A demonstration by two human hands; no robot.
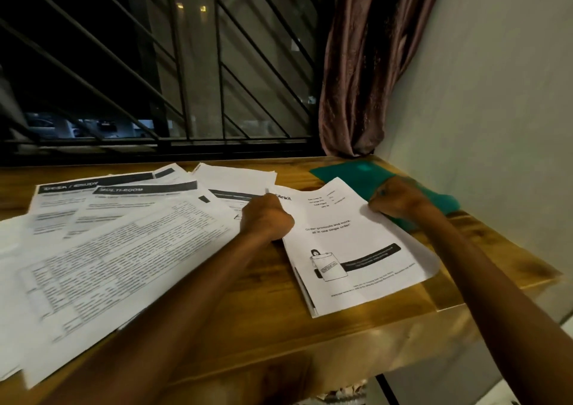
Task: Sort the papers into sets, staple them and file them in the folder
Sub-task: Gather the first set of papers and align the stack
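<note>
Loose white printed sheets (124, 249), table's (341, 342) near-left; white paper set (350, 249), my right hand (400, 200) gripping its far-right corner over green flat folder (350, 172), left hand (266, 215) curled, grip unclear.

**Fig. The person's body as seen from the head camera.** Only the two arms showed. The left hand (268, 215) and right hand (400, 201) were bare, as were the left forearm (201, 305) and right forearm (480, 274), uncovered up to the frame's lower edge. Both forearms looked long and slender, widening toward the camera. Knuckle ridges stood out on the left hand; the right hand was blurred, with a small bluish spot near one knuckle, too smeared to identify
</note>
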